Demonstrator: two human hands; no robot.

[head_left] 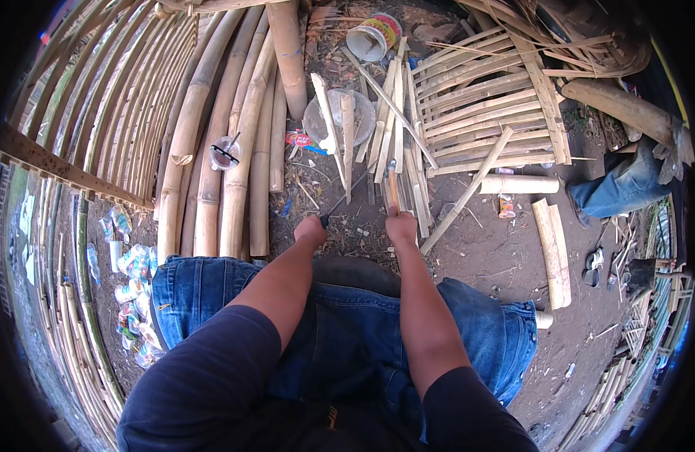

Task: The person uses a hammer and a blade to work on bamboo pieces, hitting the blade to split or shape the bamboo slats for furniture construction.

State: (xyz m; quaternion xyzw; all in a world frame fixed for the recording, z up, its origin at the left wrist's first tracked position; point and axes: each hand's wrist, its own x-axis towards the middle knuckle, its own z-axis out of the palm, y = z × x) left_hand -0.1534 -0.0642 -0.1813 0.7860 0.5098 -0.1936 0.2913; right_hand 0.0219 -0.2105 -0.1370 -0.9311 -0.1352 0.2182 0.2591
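My left hand is closed round the dark handle of a long thin-bladed tool, which slants up and to the right, low over the soil; its exact kind is unclear. Level with it, my right hand grips the wooden handle of a hammer, its small metal head pointing away from me. Just beyond the hammer head lies a bundle of split bamboo strips. Two pale split bamboo pieces rest across a round grey disc-like thing ahead of my left hand.
Thick bamboo poles lie at left, a plastic cup on them. A slatted bamboo panel is at right, near a tipped bucket and a bamboo post. Another person's jeans-clad leg shows far right. Plastic litter lies left.
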